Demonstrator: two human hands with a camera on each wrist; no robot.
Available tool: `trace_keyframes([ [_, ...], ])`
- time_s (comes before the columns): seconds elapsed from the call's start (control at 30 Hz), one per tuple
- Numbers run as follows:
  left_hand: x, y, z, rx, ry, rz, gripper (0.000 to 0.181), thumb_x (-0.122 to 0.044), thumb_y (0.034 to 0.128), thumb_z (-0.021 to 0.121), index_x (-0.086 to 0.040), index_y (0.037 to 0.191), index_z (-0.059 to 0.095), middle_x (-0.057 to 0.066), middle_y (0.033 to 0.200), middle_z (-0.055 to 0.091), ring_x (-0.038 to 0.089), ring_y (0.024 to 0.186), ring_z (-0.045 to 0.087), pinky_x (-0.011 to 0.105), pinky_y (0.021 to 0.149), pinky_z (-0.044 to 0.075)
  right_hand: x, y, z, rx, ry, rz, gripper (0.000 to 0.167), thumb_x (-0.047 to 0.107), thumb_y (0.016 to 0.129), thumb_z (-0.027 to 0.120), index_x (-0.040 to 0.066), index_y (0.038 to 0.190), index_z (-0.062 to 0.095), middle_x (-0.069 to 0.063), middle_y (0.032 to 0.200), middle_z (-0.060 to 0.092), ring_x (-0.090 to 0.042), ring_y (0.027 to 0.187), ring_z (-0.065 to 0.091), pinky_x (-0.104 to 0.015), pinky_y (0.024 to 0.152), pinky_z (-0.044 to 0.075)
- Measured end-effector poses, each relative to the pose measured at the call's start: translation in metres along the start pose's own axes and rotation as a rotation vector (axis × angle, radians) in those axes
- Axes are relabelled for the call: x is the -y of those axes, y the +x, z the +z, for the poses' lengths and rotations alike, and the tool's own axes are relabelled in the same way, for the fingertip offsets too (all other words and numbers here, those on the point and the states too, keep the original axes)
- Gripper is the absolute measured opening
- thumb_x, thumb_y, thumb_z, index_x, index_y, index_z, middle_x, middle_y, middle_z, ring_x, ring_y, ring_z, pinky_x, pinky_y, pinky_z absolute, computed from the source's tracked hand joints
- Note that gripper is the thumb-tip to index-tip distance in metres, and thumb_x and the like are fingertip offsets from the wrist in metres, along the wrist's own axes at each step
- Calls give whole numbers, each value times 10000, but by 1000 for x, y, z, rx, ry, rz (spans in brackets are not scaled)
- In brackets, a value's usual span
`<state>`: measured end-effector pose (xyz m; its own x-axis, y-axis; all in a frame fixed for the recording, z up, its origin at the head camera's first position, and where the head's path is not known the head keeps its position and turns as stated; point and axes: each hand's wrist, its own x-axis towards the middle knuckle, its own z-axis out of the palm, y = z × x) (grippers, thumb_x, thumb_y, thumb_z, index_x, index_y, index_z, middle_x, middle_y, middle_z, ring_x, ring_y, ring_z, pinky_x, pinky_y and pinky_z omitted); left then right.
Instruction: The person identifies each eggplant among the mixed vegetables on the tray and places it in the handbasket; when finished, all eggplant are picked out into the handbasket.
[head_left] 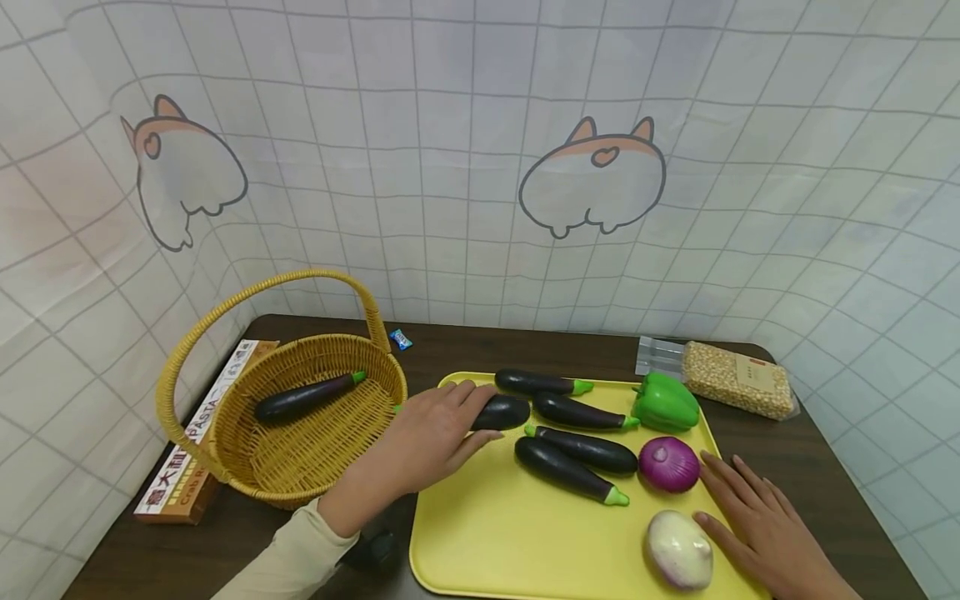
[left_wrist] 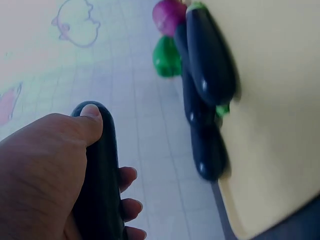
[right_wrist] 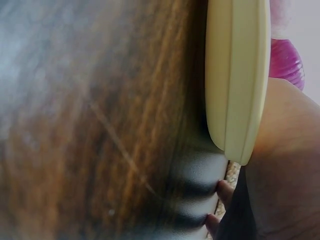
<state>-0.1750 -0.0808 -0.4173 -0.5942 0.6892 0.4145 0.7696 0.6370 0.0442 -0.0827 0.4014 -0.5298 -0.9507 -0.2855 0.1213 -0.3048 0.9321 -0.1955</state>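
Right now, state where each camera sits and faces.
Head: on the head, looking forward and down at the yellow tray; left hand and right hand show.
Left wrist: on it, looking along the held eggplant; thumb and fingertips show.
Right wrist: on it, looking at the dark tabletop and tray's edge; part of that hand shows.
Head and left wrist share the green pepper.

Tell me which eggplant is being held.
The eggplant in the left grip; four others lie unheld on the yellow tray, and another lies in the wicker basket.
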Motion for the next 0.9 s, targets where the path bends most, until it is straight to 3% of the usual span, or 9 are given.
trace_keyframes([
  [0.17, 18, -5, -10, -25, 24, -49, 508, -431, 1064, 650, -44, 1387, 588, 81, 1122, 649, 213, 859, 646, 360, 679, 560, 0, 1, 0, 5, -4, 2, 735, 488, 1080, 578, 209, 1693, 285, -110, 1669, 360, -418, 1568, 175, -522, 1230, -104],
  [0.33, 31, -9, -15, -22, 60, -56, 511, -429, 1061, 657, -38, 1382, 591, 88, 1114, 652, 211, 846, 649, 355, 661, 561, 0, 1, 0, -2, -8, -1, 730, 484, 1078, 585, 206, 1689, 298, -110, 1664, 369, -421, 1564, 186, -499, 1231, -110],
  [0.5, 43, -13, -20, -21, 114, -68, 506, -421, 1048, 680, -27, 1356, 597, 101, 1078, 648, 224, 811, 646, 369, 656, 564, 1, 1, 1, 8, 29, 8, 718, 485, 1085, 573, 221, 1691, 293, -95, 1675, 352, -417, 1571, 163, -596, 1223, -73],
  [0.9, 72, -28, -34, 61, 119, -226, 542, -416, 1053, 672, 9, 1374, 566, 183, 1162, 686, 341, 980, 720, 477, 725, 604, 2, -2, -1, -10, 30, 6, 713, 470, 1085, 583, 232, 1691, 293, -77, 1679, 348, -399, 1575, 160, -594, 1223, -76],
])
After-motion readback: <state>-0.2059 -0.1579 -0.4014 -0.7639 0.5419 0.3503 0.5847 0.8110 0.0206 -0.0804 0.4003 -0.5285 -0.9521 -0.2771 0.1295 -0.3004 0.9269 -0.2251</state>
